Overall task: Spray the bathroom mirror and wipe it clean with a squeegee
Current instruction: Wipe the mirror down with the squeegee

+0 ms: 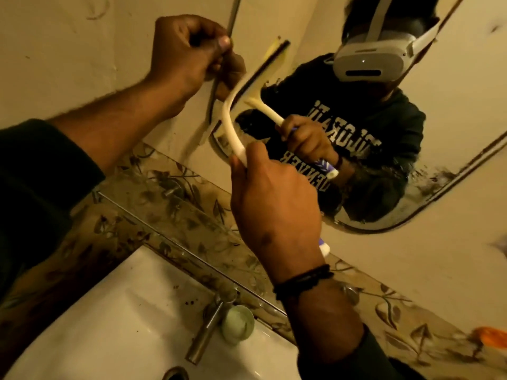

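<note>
Right hand (274, 204), nearest, grips the squeegee (230, 124) handle, blade flat on the mirror (452, 111) just beside my left hand (189, 58), which pinches the mirror's edge. To wipe well, I should keep even pressure and pull steadily toward myself.

You've got a white sink (115, 319) with steel tap (205, 333), pale green cup (237, 323) just beside it, floral tile band (175, 193) behind.

squeegee (233, 116) cream–purple | sink (115, 311) white | tiles (175, 193) leaf-patterned
</note>
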Tool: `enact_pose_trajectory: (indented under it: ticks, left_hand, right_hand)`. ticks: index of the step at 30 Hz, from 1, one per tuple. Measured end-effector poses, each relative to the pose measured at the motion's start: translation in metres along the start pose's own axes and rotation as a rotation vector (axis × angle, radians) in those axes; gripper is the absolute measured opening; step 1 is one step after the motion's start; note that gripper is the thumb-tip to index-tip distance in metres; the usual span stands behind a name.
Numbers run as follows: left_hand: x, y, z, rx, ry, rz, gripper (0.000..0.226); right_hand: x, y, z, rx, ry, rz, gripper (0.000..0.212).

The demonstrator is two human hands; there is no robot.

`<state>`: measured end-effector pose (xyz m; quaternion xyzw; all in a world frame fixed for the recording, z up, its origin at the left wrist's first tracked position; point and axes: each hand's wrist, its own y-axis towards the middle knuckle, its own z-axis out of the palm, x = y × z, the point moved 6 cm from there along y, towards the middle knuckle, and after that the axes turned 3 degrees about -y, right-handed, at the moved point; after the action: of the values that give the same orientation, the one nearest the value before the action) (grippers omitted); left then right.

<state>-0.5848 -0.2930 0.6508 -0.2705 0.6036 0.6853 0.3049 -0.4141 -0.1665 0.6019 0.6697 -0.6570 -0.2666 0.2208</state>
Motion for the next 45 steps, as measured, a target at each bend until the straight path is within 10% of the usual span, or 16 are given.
enact_pose_trajectory:
  ticks: [45]
  left_hand:
    - [-0.004,-0.001,0.0,0.034,0.151,0.022,0.013]
  right_hand:
    - [-0.111,-0.101,0.0,-0.004,-0.013,0.239,0.032]
